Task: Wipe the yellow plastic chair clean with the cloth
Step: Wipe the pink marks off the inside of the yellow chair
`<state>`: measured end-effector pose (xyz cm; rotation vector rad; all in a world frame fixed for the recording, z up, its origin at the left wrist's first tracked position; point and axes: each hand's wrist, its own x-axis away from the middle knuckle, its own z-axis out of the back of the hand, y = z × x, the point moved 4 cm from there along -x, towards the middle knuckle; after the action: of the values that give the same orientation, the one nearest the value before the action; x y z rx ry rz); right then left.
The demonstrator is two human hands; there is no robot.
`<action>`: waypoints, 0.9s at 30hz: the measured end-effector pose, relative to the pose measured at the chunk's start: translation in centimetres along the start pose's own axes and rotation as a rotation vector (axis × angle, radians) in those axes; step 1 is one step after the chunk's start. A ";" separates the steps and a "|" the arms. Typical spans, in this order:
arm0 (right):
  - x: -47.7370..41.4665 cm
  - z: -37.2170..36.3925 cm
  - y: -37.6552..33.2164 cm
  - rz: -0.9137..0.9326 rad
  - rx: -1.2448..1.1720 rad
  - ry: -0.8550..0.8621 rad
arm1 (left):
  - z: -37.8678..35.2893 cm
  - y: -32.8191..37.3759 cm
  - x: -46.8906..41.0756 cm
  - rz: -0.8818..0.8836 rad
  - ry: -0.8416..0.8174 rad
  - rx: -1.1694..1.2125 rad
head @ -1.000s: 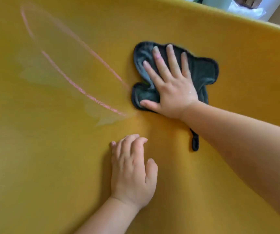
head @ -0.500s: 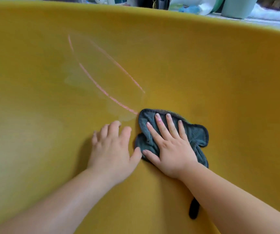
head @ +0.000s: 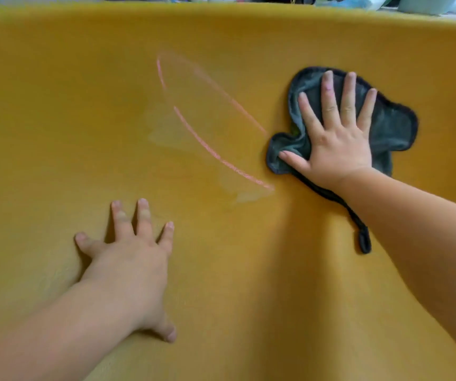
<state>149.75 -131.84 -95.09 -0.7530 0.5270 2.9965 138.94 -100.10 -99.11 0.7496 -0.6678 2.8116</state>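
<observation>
1. Yellow chair (head: pixel 56 105) filling the view: curved shell, rim along the top.
2. Right hand (head: pixel 336 144) opened flat, fingers straight and spread, pressing the dark grey cloth (head: pixel 391 127) onto the shell at upper right.
3. Cloth bunched under the thumb, left lobe just beside the right-hand ends of two pink lines (head: pixel 207 147). Versus 0.5 s ago: shifted up from the lower line's end to between the two ends.
4. Cloth loop (head: pixel 364 240) trailing down beside the right forearm, lying on the shell, same as before.
5. Left hand (head: pixel 127 265) opened, palm down on bare shell at lower left, fingers spread, holding nothing. 0.5 s ago just beside the cloth, thumb near the right thumb; now well apart from it.
6. Pink lines unwiped, same extent as earlier. Pale damp-looking smear (head: pixel 166 136) left of and below them.
7. Blurred clutter (head: pixel 424 4) beyond the rim, not identifiable.
</observation>
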 end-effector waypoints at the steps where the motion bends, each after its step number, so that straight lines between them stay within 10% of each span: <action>1: 0.0 -0.2 -2.3 0.021 -0.029 0.008 | 0.0 0.1 -0.2 0.000 -0.003 0.001; 10: 9.6 -3.0 -10.0 0.524 -0.168 -0.115 | -0.1 0.7 -0.6 -0.011 -0.068 0.040; 15: -0.2 0.1 3.5 0.011 0.022 0.005 | -0.3 0.8 -0.8 -0.018 -0.064 0.040; 19: -1.7 1.2 -1.0 -0.228 -0.110 0.089 | -0.4 1.1 -1.1 -0.013 -0.083 0.049; 27: 6.0 -1.5 -16.5 0.513 -0.308 -0.003 | -0.3 1.2 -1.3 -0.009 -0.103 0.054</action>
<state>146.63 -117.20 -104.37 -0.7153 0.2943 3.6152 139.60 -101.09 -100.51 0.9103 -0.6049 2.8081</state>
